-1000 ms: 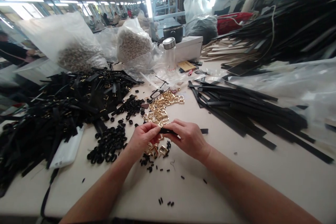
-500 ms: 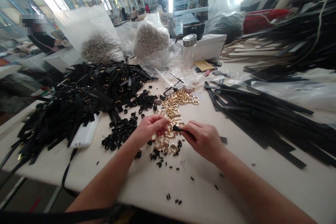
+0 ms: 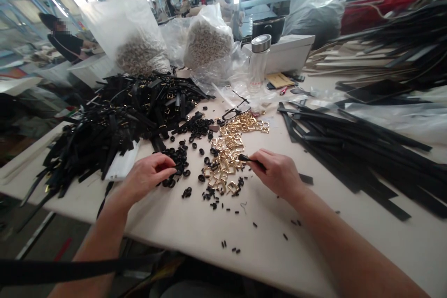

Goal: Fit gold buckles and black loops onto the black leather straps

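Observation:
My right hand [image 3: 275, 167] pinches a narrow black strap [image 3: 252, 160], its end pointing left over the gold buckles [image 3: 228, 149]. At the pile of small black loops [image 3: 179, 158], my left hand [image 3: 148, 174] has its thumb and forefinger tips together. Whether a loop is caught between those tips I cannot make out. Square gold buckles lie in a loose heap between the two hands. Tiny black pieces [image 3: 209, 193] are scattered just in front of the buckles.
Buckled black straps [image 3: 139, 107] are heaped at left, partly over a white block [image 3: 122, 163]. Long black strips [image 3: 349, 149] lie at right. Behind stand a glass bottle [image 3: 258, 67], eyeglasses [image 3: 231, 114] and bulging plastic bags [image 3: 209, 39]. A person [image 3: 66, 42] is in the left background.
My left hand has moved left, from beside the strap end to the black loops. My right hand still holds the strap. The view has shifted slightly.

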`<state>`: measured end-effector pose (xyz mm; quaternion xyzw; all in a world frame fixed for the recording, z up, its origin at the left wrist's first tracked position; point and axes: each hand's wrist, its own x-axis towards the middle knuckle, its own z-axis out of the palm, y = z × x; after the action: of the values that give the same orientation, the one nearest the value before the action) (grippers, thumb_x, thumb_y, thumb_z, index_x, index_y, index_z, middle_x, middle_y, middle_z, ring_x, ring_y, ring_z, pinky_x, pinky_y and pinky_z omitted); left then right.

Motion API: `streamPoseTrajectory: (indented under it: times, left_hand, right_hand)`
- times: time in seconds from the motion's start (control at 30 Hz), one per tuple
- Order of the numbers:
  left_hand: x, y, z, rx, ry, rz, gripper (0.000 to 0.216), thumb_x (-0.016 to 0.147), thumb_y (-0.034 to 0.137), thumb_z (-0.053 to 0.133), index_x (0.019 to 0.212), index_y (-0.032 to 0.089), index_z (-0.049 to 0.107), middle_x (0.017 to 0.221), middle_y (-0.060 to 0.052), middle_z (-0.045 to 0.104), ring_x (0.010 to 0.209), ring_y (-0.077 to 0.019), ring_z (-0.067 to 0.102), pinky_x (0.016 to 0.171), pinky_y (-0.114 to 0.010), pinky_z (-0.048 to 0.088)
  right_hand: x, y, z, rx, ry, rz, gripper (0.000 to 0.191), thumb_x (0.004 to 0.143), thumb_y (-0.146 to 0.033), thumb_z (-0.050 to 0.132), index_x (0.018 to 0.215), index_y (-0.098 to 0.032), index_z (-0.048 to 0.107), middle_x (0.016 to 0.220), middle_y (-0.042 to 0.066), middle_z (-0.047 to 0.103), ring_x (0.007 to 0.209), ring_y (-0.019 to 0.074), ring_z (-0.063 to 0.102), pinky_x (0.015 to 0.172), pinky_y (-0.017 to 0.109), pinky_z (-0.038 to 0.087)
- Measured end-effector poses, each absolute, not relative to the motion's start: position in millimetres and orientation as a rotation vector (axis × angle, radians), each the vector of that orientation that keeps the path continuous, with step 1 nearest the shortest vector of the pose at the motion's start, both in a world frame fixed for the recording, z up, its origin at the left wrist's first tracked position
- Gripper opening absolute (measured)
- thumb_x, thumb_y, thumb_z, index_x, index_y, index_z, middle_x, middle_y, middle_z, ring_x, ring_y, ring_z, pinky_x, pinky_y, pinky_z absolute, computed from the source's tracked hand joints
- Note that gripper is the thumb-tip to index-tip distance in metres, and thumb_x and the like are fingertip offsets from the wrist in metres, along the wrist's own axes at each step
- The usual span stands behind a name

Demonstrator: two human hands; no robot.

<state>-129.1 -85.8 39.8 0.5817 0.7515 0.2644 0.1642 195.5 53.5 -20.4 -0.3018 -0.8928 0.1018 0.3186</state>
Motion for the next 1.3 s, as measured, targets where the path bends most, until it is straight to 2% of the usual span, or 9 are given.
streamPoseTrajectory:
  times: [0.1,0.33,0.43,0.57,0.67,0.77,0.9,1.1,1.3]
  left_hand:
    - [-124.8,-96.0,25.8,1.772,2.191,0.534,0.018,0.074,0.041,0.070,0.081,0.025,0.073,0.079,-0.003,0.071,0.069,-0.0208,0.062,0.066,-0.030,0.046]
    - [-115.5,-90.7,11.5,1.842,2.251,0.498,0.011,0.077,0.033,0.065,0.078,0.025,0.072,0.086,-0.004,0.068,0.078,-0.0225,0.061,0.074,-0.033,0.043]
    - [-111.2,-85.2,16.1,1.813,2.231,0.611,0.011,0.075,0.033,0.068,0.072,0.023,0.067,0.081,-0.002,0.066,0.073,-0.0199,0.059,0.069,-0.030,0.042]
    - [-96.7,-66.2,24.9,1.457,1.999,0.981,0.023,0.070,0.040,0.075,0.072,0.020,0.065,0.067,0.001,0.063,0.060,-0.0146,0.055,0.059,-0.026,0.041]
    - [-73.4,-41.9,27.1,1.124,1.644,1.130,0.030,0.069,0.044,0.078,0.079,0.018,0.069,0.074,-0.003,0.070,0.065,-0.0150,0.062,0.062,-0.026,0.047]
    - [-41.9,-20.0,21.1,0.912,1.402,1.127,0.031,0.065,0.041,0.082,0.079,0.016,0.070,0.080,-0.005,0.073,0.072,-0.0151,0.067,0.064,-0.024,0.051]
    - [-9.7,-8.3,3.4,0.707,1.251,1.157,0.032,0.056,0.032,0.088,0.068,0.015,0.063,0.067,0.000,0.069,0.063,-0.0123,0.066,0.063,-0.023,0.055]
    - [-3.0,-7.7,-9.4,0.646,1.232,1.247,0.034,0.058,0.034,0.088,0.078,0.014,0.067,0.078,-0.003,0.073,0.067,-0.0120,0.069,0.062,-0.020,0.056]
    - [3.3,-8.5,-5.9,0.645,1.231,1.246,0.035,0.057,0.034,0.088,0.078,0.014,0.068,0.075,-0.001,0.072,0.065,-0.0104,0.068,0.062,-0.019,0.056]
  right_hand:
    - [194.4,52.4,-20.5,-0.789,-2.351,0.281,0.015,0.090,-0.024,0.055,0.078,-0.019,0.063,0.072,0.001,0.066,0.059,0.0128,0.058,0.055,0.024,0.035]
    - [194.0,52.0,-21.2,-0.788,-2.340,0.282,0.015,0.090,-0.025,0.056,0.078,-0.019,0.063,0.071,0.002,0.066,0.059,0.0127,0.057,0.055,0.024,0.036]
    - [193.4,50.8,-20.9,-0.788,-2.317,0.306,0.016,0.090,-0.025,0.056,0.077,-0.019,0.063,0.070,0.001,0.065,0.058,0.0124,0.056,0.055,0.024,0.036]
    - [191.5,47.2,-18.8,-0.778,-2.264,0.357,0.016,0.090,-0.025,0.055,0.077,-0.019,0.062,0.069,0.001,0.063,0.058,0.0115,0.055,0.055,0.023,0.037]
    - [190.5,45.2,-17.0,-0.778,-2.238,0.387,0.017,0.090,-0.024,0.055,0.076,-0.019,0.062,0.069,0.000,0.062,0.059,0.0109,0.054,0.057,0.023,0.038]
    - [190.7,44.4,-15.7,-0.792,-2.184,0.414,0.016,0.090,-0.024,0.056,0.077,-0.018,0.062,0.069,0.000,0.062,0.060,0.0108,0.054,0.058,0.023,0.039]
    - [190.9,44.0,-15.3,-0.823,-2.109,0.438,0.013,0.090,-0.024,0.057,0.079,-0.019,0.063,0.072,0.000,0.063,0.063,0.0112,0.056,0.061,0.023,0.040]
    - [188.9,42.8,-17.6,-0.804,-2.096,0.454,0.011,0.089,-0.024,0.059,0.080,-0.019,0.063,0.074,0.000,0.065,0.066,0.0116,0.058,0.062,0.022,0.040]
    - [189.0,42.6,-16.7,-0.821,-2.124,0.467,0.011,0.089,-0.022,0.059,0.080,-0.019,0.062,0.074,0.000,0.065,0.069,0.0117,0.058,0.064,0.022,0.040]
